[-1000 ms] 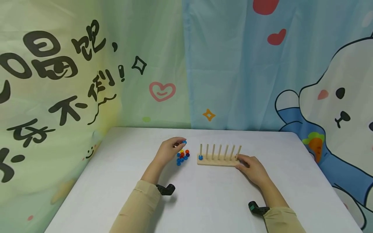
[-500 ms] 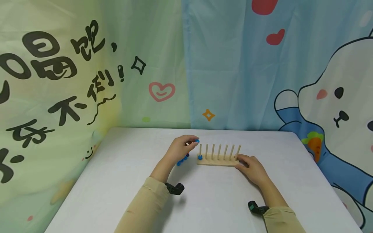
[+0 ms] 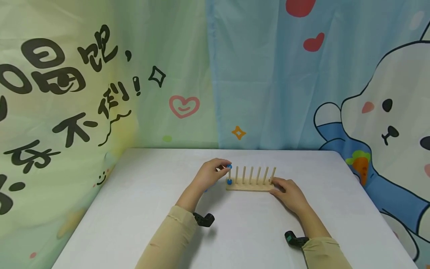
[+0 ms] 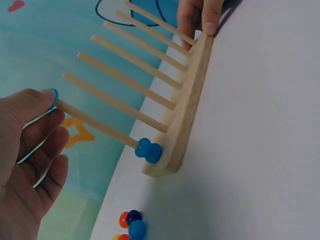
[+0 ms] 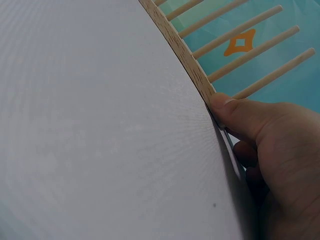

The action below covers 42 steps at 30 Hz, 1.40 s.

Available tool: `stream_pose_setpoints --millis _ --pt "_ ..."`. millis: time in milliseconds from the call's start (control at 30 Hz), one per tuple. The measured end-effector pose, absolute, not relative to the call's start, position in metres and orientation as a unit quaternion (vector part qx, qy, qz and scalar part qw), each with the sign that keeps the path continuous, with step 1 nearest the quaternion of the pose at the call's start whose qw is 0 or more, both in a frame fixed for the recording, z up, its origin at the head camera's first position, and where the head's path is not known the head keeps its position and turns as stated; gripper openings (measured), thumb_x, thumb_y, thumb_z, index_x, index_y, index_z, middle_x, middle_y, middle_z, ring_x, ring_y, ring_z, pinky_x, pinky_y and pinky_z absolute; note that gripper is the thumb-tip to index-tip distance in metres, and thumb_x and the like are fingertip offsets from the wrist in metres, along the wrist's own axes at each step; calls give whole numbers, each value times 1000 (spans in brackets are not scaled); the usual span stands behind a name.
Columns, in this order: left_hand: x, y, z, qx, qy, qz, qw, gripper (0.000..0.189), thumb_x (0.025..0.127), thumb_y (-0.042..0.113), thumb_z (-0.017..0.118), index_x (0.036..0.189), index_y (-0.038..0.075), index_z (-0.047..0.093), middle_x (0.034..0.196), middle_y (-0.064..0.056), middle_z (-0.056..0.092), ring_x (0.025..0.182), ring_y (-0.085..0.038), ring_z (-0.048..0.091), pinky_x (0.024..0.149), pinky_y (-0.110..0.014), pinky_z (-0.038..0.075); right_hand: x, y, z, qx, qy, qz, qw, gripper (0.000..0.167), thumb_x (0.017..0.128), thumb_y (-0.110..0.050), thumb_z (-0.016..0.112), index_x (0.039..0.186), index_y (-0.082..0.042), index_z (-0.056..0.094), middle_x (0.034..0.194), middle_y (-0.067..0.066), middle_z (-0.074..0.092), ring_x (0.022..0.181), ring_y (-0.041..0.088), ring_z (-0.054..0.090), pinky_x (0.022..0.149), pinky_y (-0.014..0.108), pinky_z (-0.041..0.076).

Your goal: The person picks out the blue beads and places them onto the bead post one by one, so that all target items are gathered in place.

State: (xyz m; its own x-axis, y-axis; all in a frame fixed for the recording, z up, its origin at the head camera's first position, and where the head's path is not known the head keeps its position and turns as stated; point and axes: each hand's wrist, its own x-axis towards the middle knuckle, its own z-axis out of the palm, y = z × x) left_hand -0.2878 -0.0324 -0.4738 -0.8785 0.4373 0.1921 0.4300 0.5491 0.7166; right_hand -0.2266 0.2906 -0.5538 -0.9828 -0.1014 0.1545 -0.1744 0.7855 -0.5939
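Observation:
A wooden peg board (image 3: pixel 250 186) with a row of several upright pegs stands on the table. One blue bead (image 4: pixel 148 150) sits at the bottom of the leftmost peg (image 4: pixel 97 123). At that peg's top, my left hand (image 3: pixel 209 175) pinches another blue bead (image 3: pixel 229 166) between thumb and finger. In the left wrist view this bead shows only as a blue rim at the peg's tip, mostly hidden by the thumb. My right hand (image 3: pixel 290 194) grips the right end of the board, its thumb (image 5: pixel 225 106) on the front edge.
Loose beads in blue, red, yellow and dark blue lie left of the board, with a blue bead (image 4: pixel 137 230) nearest; my left hand hides most of them in the head view. A printed curtain (image 3: pixel 174 74) hangs behind the white table (image 3: pixel 255 224).
My left hand has carried the blue bead rightward from above the loose beads to the top of the leftmost peg. My right hand has kept its grip on the board's end.

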Motion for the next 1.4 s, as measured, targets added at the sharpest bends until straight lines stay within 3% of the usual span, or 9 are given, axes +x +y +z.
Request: stream_pose_setpoints --millis 333,600,1000,1400 --pt "-286 -32 -486 241 878 414 6 28 97 27 65 121 14 69 118 -3 70 103 -17 66 87 -31 54 -227 289 -554 74 -943 318 59 50 92 -29 70 136 -6 59 134 19 61 116 40 55 99 59 42" --pt "-284 -33 -502 215 893 394 26 30 96 29 66 122 16 69 120 0 69 101 -17 66 84 -31 53 -227 289 -552 76 -946 310 61 50 92 -30 70 135 -5 59 136 20 60 117 41 55 100 59 42" --pt "-281 -33 -516 203 899 384 55 32 96 27 66 124 13 69 111 -2 71 95 -14 64 78 -28 51 -227 289 -553 80 -944 313 68 48 92 -27 70 134 -6 60 134 19 61 115 41 56 99 59 43" --pt "-281 -34 -524 201 906 365 77 34 98 29 63 130 17 66 112 0 70 97 -14 65 82 -29 53 -225 289 -550 71 -946 312 55 50 92 -27 70 136 -6 58 136 20 59 118 41 54 100 59 42"
